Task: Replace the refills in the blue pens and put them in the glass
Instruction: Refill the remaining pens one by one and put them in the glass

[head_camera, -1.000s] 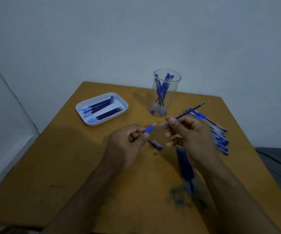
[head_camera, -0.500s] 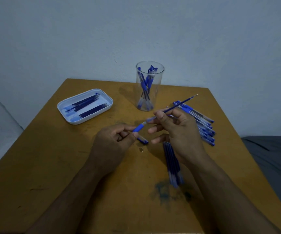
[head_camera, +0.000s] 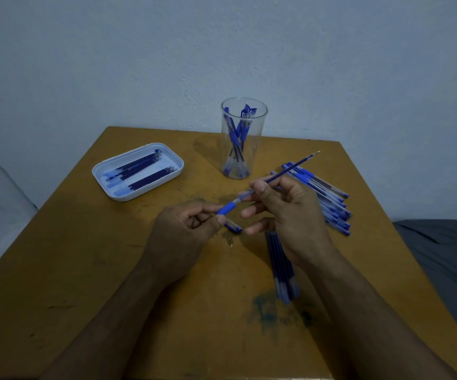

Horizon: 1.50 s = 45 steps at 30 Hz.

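Since half a second ago the scene has hardly changed: both hands stay over the middle of the wooden table (head_camera: 84,270), and the refill's lower end has closed on the mouth of the pen barrel. At far left, the white tray (head_camera: 178,167) lies on the table with a set of dark blue refills inside it, as before. Next comes the left hand (head_camera: 183,231), knuckles up and fingers curled, thumb and forefinger pinching the pen barrel (head_camera: 226,208) by its blue grip so that the open end points up and to the right; the barrel's other end sticks out below the thumb. A tiny metal piece (head_camera: 231,242), too small to identify, lies on the table just below. Behind, near the far edge, the clear glass (head_camera: 244,138) stands upright with several blue pens leaning inside. The right hand (head_camera: 285,212) holds the refill (head_camera: 290,168) pinched between thumb and forefinger, the other fingers loosely spread beneath; the refill slants up to the right, tip high, its lower end at the barrel's mouth. Under this wrist lies a bundle of loose refills (head_camera: 282,270), and at far right a row of blue pens (head_camera: 329,201) rests side by side.
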Each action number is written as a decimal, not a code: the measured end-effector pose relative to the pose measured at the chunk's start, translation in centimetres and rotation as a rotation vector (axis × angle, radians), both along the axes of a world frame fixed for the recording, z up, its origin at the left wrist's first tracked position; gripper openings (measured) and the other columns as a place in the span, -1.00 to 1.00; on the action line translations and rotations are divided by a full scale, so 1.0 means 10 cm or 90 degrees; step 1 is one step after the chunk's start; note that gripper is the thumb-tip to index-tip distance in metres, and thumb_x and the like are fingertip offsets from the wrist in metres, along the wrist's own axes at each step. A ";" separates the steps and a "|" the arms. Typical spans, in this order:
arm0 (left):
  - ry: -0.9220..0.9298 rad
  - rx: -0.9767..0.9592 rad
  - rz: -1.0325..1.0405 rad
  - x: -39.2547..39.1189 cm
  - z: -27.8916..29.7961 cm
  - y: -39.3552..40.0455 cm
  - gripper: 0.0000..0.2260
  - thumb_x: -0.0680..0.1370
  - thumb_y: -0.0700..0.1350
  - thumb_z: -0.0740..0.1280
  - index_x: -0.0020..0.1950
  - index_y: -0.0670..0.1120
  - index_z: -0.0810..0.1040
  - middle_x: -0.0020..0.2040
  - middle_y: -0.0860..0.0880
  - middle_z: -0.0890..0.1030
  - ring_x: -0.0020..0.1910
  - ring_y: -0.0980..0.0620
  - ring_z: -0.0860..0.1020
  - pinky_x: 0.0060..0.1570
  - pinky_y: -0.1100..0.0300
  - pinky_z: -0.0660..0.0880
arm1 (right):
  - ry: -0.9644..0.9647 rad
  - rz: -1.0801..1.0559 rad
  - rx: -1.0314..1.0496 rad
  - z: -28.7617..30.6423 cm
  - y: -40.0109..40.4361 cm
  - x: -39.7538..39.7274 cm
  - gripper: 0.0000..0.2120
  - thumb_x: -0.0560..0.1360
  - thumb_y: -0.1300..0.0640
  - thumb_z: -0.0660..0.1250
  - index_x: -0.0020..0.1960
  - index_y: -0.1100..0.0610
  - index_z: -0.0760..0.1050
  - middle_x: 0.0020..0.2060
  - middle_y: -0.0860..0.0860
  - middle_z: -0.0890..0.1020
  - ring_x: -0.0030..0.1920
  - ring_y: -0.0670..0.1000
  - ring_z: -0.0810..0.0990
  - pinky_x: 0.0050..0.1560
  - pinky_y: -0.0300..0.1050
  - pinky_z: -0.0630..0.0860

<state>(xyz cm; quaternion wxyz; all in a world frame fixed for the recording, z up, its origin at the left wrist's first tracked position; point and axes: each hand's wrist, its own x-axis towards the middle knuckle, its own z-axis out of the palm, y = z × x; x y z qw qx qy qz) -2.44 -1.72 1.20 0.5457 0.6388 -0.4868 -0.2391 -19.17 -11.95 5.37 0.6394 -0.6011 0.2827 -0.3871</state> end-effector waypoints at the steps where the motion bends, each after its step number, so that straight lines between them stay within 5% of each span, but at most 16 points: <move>1: 0.000 0.001 -0.001 0.00 0.00 0.00 -0.84 0.54 -0.11 0.46 0.08 0.11 0.69 -0.20 0.08 0.67 -0.33 0.20 0.55 -0.34 0.31 0.48 | 0.001 0.002 0.001 0.00 0.00 0.00 -0.86 0.64 0.22 0.29 0.13 0.27 0.52 -0.05 0.21 0.71 -0.21 0.11 0.69 -0.42 -0.09 0.62; 15: 0.011 0.006 -0.005 -0.01 0.03 0.00 -0.84 0.52 -0.12 0.48 0.06 0.11 0.69 -0.21 0.04 0.66 -0.36 0.19 0.53 -0.35 0.34 0.46 | -0.006 -0.021 0.046 0.00 -0.03 -0.02 -0.72 0.61 0.13 0.33 0.11 0.37 0.51 -0.13 0.20 0.68 -0.30 0.07 0.65 -0.51 -0.12 0.55; 22: 0.027 0.007 0.000 0.00 0.05 0.01 -0.87 0.55 -0.12 0.45 0.07 0.05 0.70 -0.23 0.01 0.66 -0.35 0.20 0.55 -0.35 0.34 0.46 | 0.219 0.039 -0.055 -0.04 0.02 0.00 -0.79 0.52 -0.04 0.46 0.02 0.08 0.67 -0.20 0.23 0.65 -0.35 0.09 0.57 -0.55 -0.17 0.43; 27: 0.034 0.015 0.056 0.02 0.06 0.00 -0.89 0.55 -0.13 0.45 0.00 0.09 0.66 -0.23 -0.06 0.67 -0.40 0.21 0.53 -0.36 0.34 0.46 | 0.515 0.120 -0.374 -0.08 0.04 0.00 -0.85 0.50 -0.10 0.48 0.02 -0.08 0.68 -0.17 -0.21 0.65 -0.16 -0.26 0.57 -0.22 -0.43 0.42; 32: 0.023 0.035 0.056 0.03 0.07 0.01 -0.91 0.55 -0.11 0.45 0.04 0.02 0.68 -0.22 -0.06 0.67 -0.39 0.20 0.53 -0.37 0.34 0.46 | 0.690 0.182 -0.489 -0.07 0.12 0.10 -0.80 0.57 0.00 0.42 0.18 -0.03 0.64 0.02 -0.13 0.55 0.01 -0.15 0.49 -0.02 -0.26 0.46; 35: 0.016 0.043 0.038 0.02 0.08 0.02 -0.91 0.55 -0.12 0.46 0.02 0.03 0.69 -0.23 -0.06 0.67 -0.40 0.21 0.53 -0.37 0.36 0.46 | 0.634 0.164 -0.450 -0.05 0.12 0.09 -0.88 0.59 0.08 0.39 0.10 -0.04 0.65 -0.03 -0.16 0.60 -0.03 -0.18 0.53 -0.04 -0.32 0.45; 40: 0.046 0.050 0.007 0.02 0.09 0.03 -0.91 0.54 -0.15 0.47 0.00 0.02 0.70 -0.27 -0.02 0.68 -0.40 0.24 0.54 -0.39 0.40 0.43 | 0.304 -0.070 -0.206 -0.01 -0.02 -0.02 -0.92 0.62 0.18 0.36 0.00 0.03 0.61 -0.20 -0.05 0.71 -0.38 -0.11 0.57 -0.35 -0.27 0.48; 45: 0.043 0.055 -0.008 -0.01 0.10 0.02 -0.91 0.53 -0.16 0.47 0.01 0.00 0.71 -0.26 -0.05 0.68 -0.43 0.24 0.53 -0.40 0.40 0.42 | 0.193 0.000 -0.112 0.06 -0.08 -0.08 -0.93 0.61 0.22 0.36 0.07 0.16 0.58 -0.13 0.07 0.74 -0.45 0.00 0.53 -0.49 -0.32 0.39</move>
